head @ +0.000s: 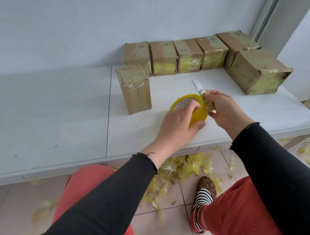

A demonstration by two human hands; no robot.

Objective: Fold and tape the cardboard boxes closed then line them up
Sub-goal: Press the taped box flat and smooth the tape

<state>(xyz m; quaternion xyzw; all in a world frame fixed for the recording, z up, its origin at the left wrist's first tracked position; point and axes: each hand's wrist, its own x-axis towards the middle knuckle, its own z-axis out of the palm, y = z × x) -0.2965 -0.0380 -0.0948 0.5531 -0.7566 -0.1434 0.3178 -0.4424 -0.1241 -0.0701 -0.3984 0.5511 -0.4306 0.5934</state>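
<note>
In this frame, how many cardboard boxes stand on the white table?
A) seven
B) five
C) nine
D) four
A: five boxes line the wall, one more stands in front at the left end, and another at the right end, all on the white table.

Bright, even light; soft shadows; mild wide-angle edge distortion.

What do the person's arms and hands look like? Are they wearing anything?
Both arms wear long black sleeves with slightly wavy, frilled cuffs that end at the wrists. The left hand and right hand are bare: no gloves, and no rings or watch that I can see.
</note>
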